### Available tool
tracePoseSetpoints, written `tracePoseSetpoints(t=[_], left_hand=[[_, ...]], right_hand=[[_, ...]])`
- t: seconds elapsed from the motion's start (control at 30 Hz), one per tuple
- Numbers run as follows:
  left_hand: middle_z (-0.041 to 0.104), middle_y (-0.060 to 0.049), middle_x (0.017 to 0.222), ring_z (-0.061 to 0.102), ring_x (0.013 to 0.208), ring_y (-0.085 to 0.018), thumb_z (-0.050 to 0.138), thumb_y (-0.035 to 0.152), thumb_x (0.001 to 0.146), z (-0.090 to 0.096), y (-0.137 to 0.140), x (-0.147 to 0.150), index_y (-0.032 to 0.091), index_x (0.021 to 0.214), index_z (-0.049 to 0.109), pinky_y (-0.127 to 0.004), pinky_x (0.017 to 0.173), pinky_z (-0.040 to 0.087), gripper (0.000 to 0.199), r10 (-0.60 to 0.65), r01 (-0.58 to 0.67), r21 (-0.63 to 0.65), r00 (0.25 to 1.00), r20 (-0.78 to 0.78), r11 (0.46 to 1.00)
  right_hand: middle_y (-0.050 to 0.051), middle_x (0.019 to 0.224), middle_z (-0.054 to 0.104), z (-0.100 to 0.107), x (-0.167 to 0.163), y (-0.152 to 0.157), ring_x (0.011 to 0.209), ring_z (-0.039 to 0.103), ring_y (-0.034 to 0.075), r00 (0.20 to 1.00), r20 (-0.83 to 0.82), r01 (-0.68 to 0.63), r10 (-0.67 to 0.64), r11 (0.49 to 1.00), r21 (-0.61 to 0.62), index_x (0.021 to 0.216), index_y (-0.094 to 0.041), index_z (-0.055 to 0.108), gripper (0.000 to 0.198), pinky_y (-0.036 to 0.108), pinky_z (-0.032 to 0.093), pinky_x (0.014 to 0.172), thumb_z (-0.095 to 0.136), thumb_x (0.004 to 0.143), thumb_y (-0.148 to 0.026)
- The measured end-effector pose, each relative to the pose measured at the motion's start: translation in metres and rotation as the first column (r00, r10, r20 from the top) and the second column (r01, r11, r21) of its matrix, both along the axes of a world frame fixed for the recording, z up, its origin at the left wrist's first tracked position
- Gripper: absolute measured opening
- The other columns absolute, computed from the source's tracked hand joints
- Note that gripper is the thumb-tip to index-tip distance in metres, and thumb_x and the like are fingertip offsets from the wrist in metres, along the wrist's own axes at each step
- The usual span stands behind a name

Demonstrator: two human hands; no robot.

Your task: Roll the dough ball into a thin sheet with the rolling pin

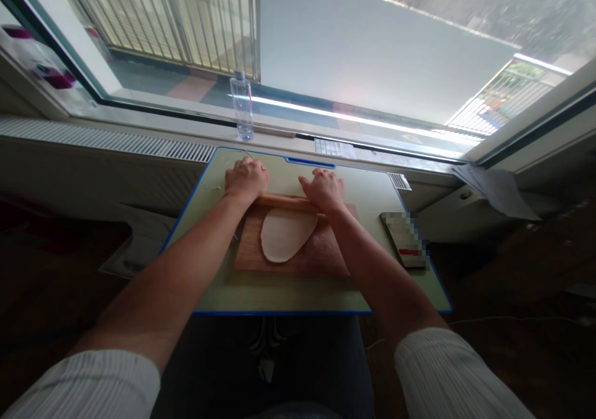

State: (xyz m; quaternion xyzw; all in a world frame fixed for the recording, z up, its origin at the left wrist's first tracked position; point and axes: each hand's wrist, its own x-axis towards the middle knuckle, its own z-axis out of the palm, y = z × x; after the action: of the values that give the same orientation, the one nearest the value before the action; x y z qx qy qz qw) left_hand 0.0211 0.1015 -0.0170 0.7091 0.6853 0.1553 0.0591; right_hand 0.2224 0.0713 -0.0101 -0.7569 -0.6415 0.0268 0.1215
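Observation:
A wooden rolling pin (288, 202) lies crosswise along the far edge of a flat, rounded sheet of dough (285, 236). Beneath them is a reddish-brown wooden board (251, 259). My left hand (246, 178) is closed over the pin's left end, knuckles up. At the pin's right end my right hand (323, 189) rests on it, with the thumb pointing out to the left. Both forearms reach forward on either side of the dough. The undersides of my fingers are hidden.
The board sits on a small pale-green table (218, 298) with a blue rim. A partly pixelated dark-edged object (404, 240) lies at its right. Beyond, a clear plastic bottle (242, 107) stands on the windowsill, with a radiator grille (139, 142) along the left.

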Motion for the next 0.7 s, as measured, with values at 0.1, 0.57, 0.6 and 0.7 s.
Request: tracePoseSetpoints(t=[0.1,0.57,0.6,0.7], left_hand=[[0.067,-0.019,0.14,0.06,0.129,-0.038,0.036,0.034,0.102,0.0,0.006,0.002,0.022,0.13,0.075,-0.055,0.104,0.05,0.049,-0.007,0.007,-0.01,1.0,-0.003,1.0],[0.066,-0.022,0.14,0.058,0.13,-0.039,0.039,0.034,0.099,0.002,0.021,0.006,0.018,0.136,0.073,-0.056,0.105,0.049,0.052,-0.015,0.014,-0.02,0.999,-0.051,1.0],[0.066,-0.022,0.14,0.058,0.13,-0.039,0.039,0.034,0.099,0.002,0.02,0.006,0.018,0.135,0.073,-0.056,0.105,0.049,0.052,-0.016,0.014,-0.02,0.998,-0.054,1.0],[0.067,-0.021,0.139,0.059,0.13,-0.038,0.04,0.034,0.1,0.002,0.016,0.005,0.02,0.133,0.073,-0.054,0.105,0.049,0.05,-0.019,0.018,-0.018,0.998,-0.053,1.0]], right_hand=[[0.02,0.138,0.071,0.0,0.0,0.005,0.133,0.06,0.036,1.0,0.016,-0.003,0.003,1.0,-0.001,0.134,-0.014,0.07,0.053,0.052,0.04,0.114,0.052,0.105,-0.055],[0.019,0.14,0.07,-0.005,0.007,0.022,0.134,0.058,0.036,1.0,-0.021,0.022,-0.023,0.999,-0.033,0.131,-0.016,0.072,0.054,0.051,0.042,0.112,0.053,0.103,-0.059],[0.019,0.141,0.069,-0.006,0.007,0.022,0.135,0.056,0.036,1.0,-0.007,0.02,-0.02,1.0,-0.005,0.131,-0.016,0.072,0.055,0.052,0.04,0.114,0.054,0.103,-0.059],[0.019,0.143,0.067,-0.008,0.006,0.017,0.137,0.052,0.036,1.0,0.031,0.003,-0.006,0.997,0.075,0.132,-0.015,0.071,0.053,0.055,0.036,0.116,0.054,0.104,-0.057]])
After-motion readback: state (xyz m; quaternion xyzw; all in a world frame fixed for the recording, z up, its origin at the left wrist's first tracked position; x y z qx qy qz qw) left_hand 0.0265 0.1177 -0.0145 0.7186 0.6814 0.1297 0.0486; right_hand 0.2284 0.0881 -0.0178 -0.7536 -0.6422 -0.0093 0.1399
